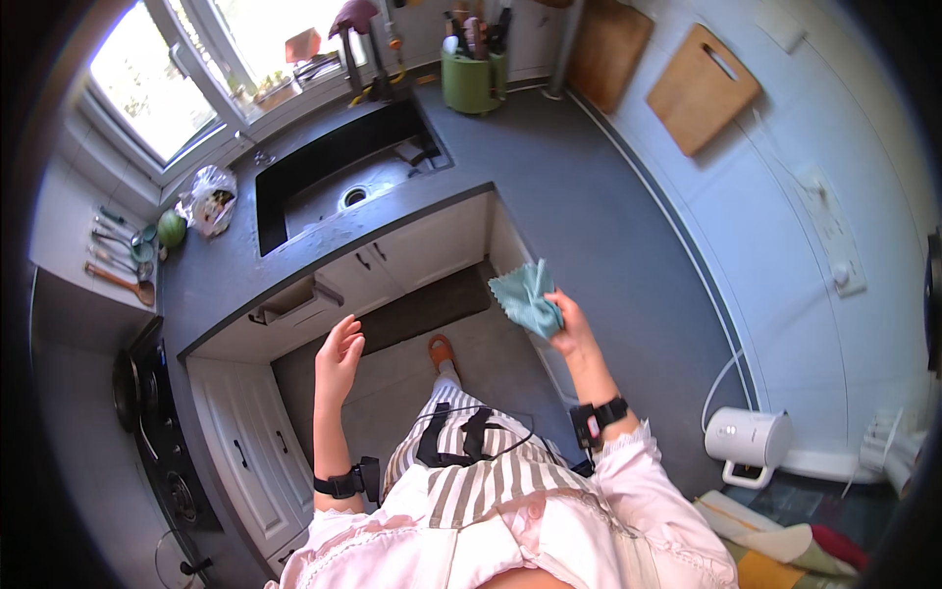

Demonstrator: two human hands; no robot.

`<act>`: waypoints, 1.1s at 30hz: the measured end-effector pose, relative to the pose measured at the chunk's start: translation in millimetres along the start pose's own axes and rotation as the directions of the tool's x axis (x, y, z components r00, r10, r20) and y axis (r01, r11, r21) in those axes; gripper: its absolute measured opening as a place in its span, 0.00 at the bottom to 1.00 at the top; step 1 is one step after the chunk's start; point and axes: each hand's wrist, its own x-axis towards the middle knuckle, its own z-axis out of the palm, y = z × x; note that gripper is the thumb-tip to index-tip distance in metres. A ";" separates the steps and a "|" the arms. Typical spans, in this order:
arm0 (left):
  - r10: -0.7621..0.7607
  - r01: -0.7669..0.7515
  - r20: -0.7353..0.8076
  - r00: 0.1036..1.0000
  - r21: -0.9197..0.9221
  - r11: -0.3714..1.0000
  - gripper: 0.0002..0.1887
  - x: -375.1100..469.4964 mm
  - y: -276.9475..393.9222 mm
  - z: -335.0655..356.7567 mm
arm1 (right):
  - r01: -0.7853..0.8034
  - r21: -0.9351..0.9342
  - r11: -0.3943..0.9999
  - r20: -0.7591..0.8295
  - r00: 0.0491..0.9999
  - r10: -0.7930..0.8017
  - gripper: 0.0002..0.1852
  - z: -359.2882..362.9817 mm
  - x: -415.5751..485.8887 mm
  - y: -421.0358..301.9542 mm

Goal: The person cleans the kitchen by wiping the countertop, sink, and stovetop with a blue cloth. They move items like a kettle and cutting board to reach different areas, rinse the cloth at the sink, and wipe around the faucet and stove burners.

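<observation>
A crumpled teal cloth (527,296) with a zigzag edge is gripped in my right hand (572,324), held near the front edge of the right-hand worktop. My left hand (341,357) is raised with nothing in it, its fingers loosely bent and slightly apart, in front of the white base cabinets. Ahead lies a dark sink (324,193) with a round drain and wet patches along its front rim. Black straps with small devices are on both my forearms.
The grey worktop (589,184) carries a green utensil holder (468,82), a plastic bag (211,202), a watermelon (171,228) and, at the right, a white kettle (747,439). A gas hob (173,442) is at the left. An open drawer (298,302) juts out below the worktop.
</observation>
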 end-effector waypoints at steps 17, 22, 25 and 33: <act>-0.106 0.074 -0.212 0.971 -0.151 0.986 0.24 218.8 -82.8 -88.1 | -0.044 -0.705 -0.707 0.534 0.623 -0.572 0.24 24.9 438.6 -41.0; -0.244 0.160 -0.366 0.898 -0.245 0.956 0.23 223.9 -105.4 -105.6 | -0.101 -0.702 -0.705 0.468 0.681 -0.563 0.27 42.2 445.0 -19.4; -0.228 0.099 -0.428 0.874 -0.304 0.948 0.23 235.5 -110.7 -102.7 | -0.077 -0.629 -0.773 0.483 0.741 -0.466 0.29 69.3 427.1 26.9; -0.227 0.050 -0.607 0.762 -0.294 0.955 0.23 217.7 -90.4 -119.3 | 0.428 -0.682 -0.593 0.545 0.838 -0.021 0.34 237.8 371.7 242.3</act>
